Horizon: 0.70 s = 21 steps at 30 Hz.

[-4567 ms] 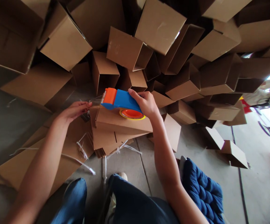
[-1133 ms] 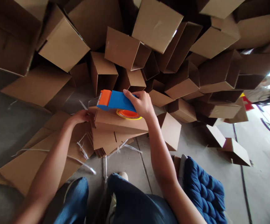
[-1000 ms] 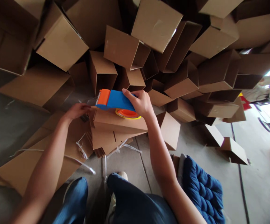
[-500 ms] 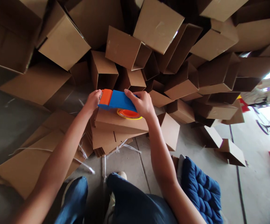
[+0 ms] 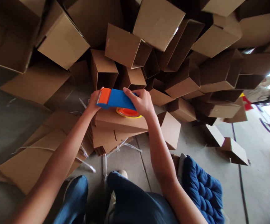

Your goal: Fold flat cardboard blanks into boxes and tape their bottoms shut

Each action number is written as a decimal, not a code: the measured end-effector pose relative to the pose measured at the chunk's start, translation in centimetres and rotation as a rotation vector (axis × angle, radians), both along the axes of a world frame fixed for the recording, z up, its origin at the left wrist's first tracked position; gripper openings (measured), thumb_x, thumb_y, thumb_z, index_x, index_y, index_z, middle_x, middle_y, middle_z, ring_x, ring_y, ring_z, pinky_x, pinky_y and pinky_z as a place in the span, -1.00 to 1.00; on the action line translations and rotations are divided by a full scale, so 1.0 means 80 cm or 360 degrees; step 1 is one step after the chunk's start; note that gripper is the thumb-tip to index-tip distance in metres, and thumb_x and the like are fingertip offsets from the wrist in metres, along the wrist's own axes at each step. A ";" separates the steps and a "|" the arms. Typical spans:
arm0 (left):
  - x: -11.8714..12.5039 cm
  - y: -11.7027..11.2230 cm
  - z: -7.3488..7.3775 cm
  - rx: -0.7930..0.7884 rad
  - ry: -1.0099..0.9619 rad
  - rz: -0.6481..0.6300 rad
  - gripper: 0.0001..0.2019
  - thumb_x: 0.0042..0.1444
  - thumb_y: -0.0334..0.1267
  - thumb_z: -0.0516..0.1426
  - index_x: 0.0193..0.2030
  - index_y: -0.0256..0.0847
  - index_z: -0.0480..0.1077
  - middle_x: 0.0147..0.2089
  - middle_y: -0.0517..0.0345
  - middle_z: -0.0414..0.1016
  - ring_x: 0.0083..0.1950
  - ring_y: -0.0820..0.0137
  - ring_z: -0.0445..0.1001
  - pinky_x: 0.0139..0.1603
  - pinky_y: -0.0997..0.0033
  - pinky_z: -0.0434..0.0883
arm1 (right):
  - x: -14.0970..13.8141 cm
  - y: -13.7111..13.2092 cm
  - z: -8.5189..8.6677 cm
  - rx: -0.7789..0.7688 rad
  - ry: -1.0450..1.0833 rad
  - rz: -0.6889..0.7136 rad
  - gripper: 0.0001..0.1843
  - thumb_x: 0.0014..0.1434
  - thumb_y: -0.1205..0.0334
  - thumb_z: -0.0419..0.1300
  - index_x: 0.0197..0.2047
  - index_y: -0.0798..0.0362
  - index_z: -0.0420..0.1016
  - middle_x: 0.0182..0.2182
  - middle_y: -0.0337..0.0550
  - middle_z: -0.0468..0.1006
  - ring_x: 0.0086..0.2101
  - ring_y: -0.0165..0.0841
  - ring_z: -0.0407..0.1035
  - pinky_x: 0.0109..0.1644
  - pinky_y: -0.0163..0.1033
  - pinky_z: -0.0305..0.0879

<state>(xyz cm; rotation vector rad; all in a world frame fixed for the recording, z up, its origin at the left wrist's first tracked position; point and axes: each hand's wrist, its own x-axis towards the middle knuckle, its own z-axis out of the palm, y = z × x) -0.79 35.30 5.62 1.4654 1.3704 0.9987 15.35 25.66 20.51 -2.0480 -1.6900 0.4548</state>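
Dispenser (image 5: 121,99) lies lengthwise from left to right over the cartons (image 5: 111,121); I can't judge whether it touches them. I have my right hand (image 5: 144,102) wrapped firmly around its right end. Its orange tip (image 5: 105,95) points at my left hand (image 5: 93,100), which is curled right at that end, fingertips mostly hidden, so whether they pinch anything I can't make out.

I am wearing one camera on my head; it is facing forward and down over my legs (image 5: 137,200), viewing my left hand (image 5: 93,102) and right hand (image 5: 143,103) from near above, with boxes (image 5: 122,46) spreading beyond.
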 end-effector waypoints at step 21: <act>-0.007 -0.009 0.019 -0.0072 0.0403 -0.0097 -0.50 0.28 0.23 0.06 -0.33 -0.16 0.53 -0.26 -0.10 0.64 -0.01 -0.04 0.58 -0.17 0.25 0.36 | 0.033 -0.022 0.001 0.0104 -0.0139 0.0778 -0.05 0.01 -0.22 0.48 0.39 -0.11 0.35 0.21 -0.05 0.55 0.09 -0.03 0.49 0.08 -0.04 0.41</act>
